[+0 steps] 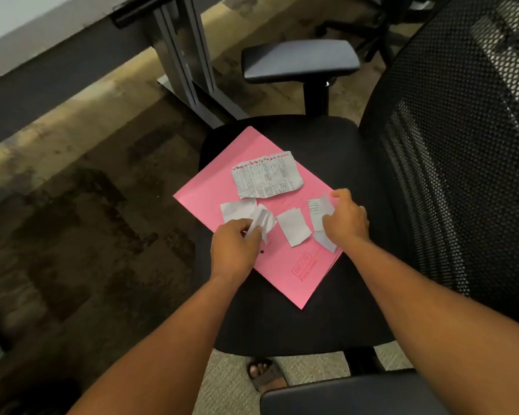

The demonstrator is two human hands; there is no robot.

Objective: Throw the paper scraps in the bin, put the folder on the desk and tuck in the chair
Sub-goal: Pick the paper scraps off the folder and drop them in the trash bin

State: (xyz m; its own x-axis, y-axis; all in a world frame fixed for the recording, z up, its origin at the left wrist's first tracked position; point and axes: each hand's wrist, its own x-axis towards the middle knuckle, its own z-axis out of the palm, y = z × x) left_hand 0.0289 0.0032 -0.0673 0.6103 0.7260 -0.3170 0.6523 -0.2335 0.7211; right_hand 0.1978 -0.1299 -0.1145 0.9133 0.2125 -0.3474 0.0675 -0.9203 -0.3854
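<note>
A pink folder [210,190] lies flat on the black seat of an office chair [336,151]. Several white paper scraps rest on it: a large printed torn scrap [265,174] at the top, a blank scrap [293,226] in the middle. My left hand [234,250] pinches a crumpled white scrap [259,220] at the folder's left side. My right hand [346,220] presses its fingers on a printed strip of paper [318,211] at the folder's right edge. No bin is in view.
The chair's mesh backrest [462,145] rises on the right, one armrest [300,59] beyond the seat and another [357,393] at the near edge. A desk leg [189,61] and desk edge [57,28] stand at upper left. Patterned carpet [72,220] surrounds; my sandalled foot [265,374] is below the seat.
</note>
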